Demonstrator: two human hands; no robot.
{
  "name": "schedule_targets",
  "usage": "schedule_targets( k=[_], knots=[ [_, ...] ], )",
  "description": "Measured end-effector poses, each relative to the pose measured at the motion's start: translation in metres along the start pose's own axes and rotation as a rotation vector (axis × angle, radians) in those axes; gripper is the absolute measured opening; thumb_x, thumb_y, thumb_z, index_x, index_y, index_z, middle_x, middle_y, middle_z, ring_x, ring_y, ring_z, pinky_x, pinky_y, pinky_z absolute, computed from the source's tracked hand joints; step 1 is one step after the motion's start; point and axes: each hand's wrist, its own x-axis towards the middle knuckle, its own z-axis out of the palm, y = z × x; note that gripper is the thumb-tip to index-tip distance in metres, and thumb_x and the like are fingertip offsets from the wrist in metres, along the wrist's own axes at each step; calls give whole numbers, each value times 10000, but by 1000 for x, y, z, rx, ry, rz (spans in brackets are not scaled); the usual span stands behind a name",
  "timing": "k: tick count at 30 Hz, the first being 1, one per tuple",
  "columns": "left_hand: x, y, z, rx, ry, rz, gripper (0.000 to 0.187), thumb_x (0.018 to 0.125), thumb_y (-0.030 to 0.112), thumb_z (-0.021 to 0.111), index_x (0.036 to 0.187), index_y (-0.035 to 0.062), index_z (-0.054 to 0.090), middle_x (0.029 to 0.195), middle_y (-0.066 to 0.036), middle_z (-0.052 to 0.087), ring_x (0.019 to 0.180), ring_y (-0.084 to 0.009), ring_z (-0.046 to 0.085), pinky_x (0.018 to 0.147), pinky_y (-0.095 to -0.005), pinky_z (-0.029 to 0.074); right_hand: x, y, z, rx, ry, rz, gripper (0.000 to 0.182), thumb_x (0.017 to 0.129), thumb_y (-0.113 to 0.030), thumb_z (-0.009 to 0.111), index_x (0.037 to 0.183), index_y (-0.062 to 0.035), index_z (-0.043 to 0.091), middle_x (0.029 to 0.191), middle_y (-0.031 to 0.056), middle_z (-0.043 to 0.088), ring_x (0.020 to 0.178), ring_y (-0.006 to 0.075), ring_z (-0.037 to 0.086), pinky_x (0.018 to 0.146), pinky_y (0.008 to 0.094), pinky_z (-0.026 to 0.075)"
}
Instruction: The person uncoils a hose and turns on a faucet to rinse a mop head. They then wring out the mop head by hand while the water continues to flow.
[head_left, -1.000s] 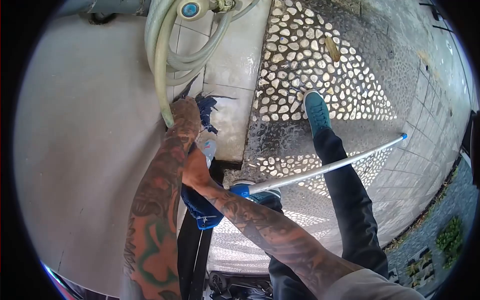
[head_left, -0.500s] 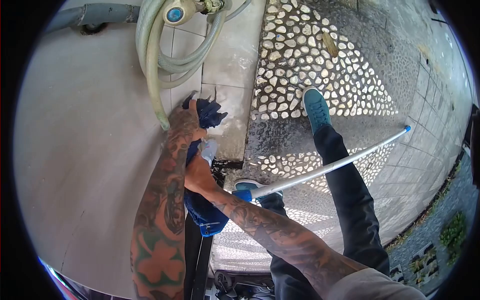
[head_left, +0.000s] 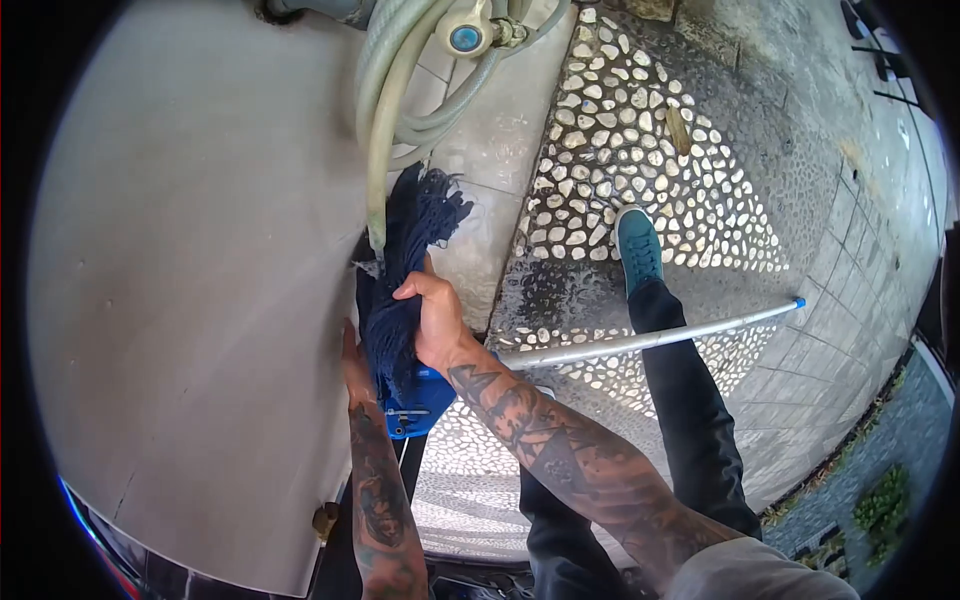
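Observation:
A navy string mop head (head_left: pixel 395 310) hangs beside the pale wall, its frayed strands spreading at the top. My right hand (head_left: pixel 437 315) is closed around the strands from the right, thumb across the front. My left hand (head_left: pixel 358 370) lies along the mop's left side, near the wall, with a finger stretched upward; its other fingers are mostly hidden. Below the strands shows the blue plastic mop frame (head_left: pixel 428 395). From it the silver mop pole (head_left: pixel 640 342) reaches out to the right, past my leg, ending in a blue cap.
A coiled pale hose (head_left: pixel 378 150) hangs above the mop, its end close to the strands, by a tap with a blue-centred knob (head_left: pixel 465 39). A brass-coloured fitting (head_left: pixel 326 520) juts from the wall low down. My teal shoe (head_left: pixel 640 247) stands on pebbled paving (head_left: pixel 600 130).
My left hand has come off the upper strands and moved down to the mop's left side. My right hand has moved up onto the strands, now more exposed. The view has shifted.

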Motion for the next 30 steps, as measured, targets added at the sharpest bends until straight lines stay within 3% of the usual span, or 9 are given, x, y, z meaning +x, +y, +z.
schedule_targets(
  k=[6, 8, 10, 17, 19, 20, 21, 24, 30],
  knots=[
    [46, -42, 56, -445, -242, 156, 702, 1017, 523, 472, 1475, -3, 401, 1464, -181, 452, 1349, -276, 455, 1141, -420, 367, -29, -31, -21, 235, -184, 352, 630, 684, -104, 515, 1300, 14, 574, 1112, 152, 654, 1009, 315, 636, 955, 449, 516],
    [65, -46, 71, -536, -325, 172, 682, 1009, 519, 486, 1444, -4, 433, 1414, -183, 490, 1304, -277, 492, 1114, -421, 395, -48, -35, -25, 160, -116, 213, 648, 686, -128, 529, 1316, 20, 557, 1123, 135, 651, 1022, 294, 639, 943, 393, 515],
    [75, -43, 84, -583, -380, 158, 664, 1000, 515, 499, 1412, -4, 466, 1363, -186, 529, 1258, -279, 529, 1088, -422, 422, -61, -45, -35, 245, -194, 497, 584, 692, -171, 531, 1223, 56, 615, 1045, 208, 694, 917, 357, 683, 896, 467, 554],
    [77, -4, 74, -564, -739, -12, 606, 971, 501, 546, 1303, -5, 580, 1186, -195, 663, 1099, -283, 658, 997, -426, 518, -80, -59, -37, 61, -91, 254, 731, 828, -325, 668, 1394, 89, 462, 1244, 237, 638, 1092, 354, 654, 980, 466, 527],
    [65, 24, 84, -246, -383, -32, 489, 984, 431, 548, 1181, -6, 641, 1026, -156, 704, 950, -285, 705, 885, -392, 575, -72, -60, -32, -113, -54, 110, 838, 840, -410, 744, 1416, 111, 430, 1315, 217, 616, 1178, 326, 625, 1046, 428, 491],
    [71, 19, 73, -131, -189, -60, 461, 985, 397, 569, 1213, 4, 643, 1102, -182, 690, 1060, -294, 674, 950, -425, 543, -61, -54, -36, -581, -122, -145, 1003, 749, -481, 825, 1449, 79, 374, 1309, 253, 604, 1186, 354, 622, 1038, 434, 497],
    [75, 26, 65, 323, -305, 72, 474, 988, 409, 570, 1246, 17, 632, 1177, -185, 668, 1129, -301, 641, 1008, -424, 503, -51, -46, -41, -1044, -183, -407, 1174, 658, -552, 906, 1481, 47, 319, 1302, 289, 592, 1194, 383, 619, 1031, 439, 503],
    [87, 52, 81, 1074, -537, 179, 521, 984, 450, 577, 1337, 68, 591, 1281, -150, 639, 1209, -298, 603, 1053, -411, 469, -24, -14, -49, -1186, -85, -152, 1241, 576, -573, 936, 1463, 57, 340, 1288, 291, 605, 1219, 393, 608, 1052, 399, 485],
    [91, 62, 126, 2090, -419, 193, 592, 977, 501, 573, 1413, 102, 543, 1347, -118, 604, 1258, -283, 563, 1068, -398, 441, 0, 43, -24, -1067, 39, -396, 563, 708, -248, 836, 1127, 64, 627, 1040, 229, 709, 1005, 328, 702, 883, 407, 525]
  ],
)
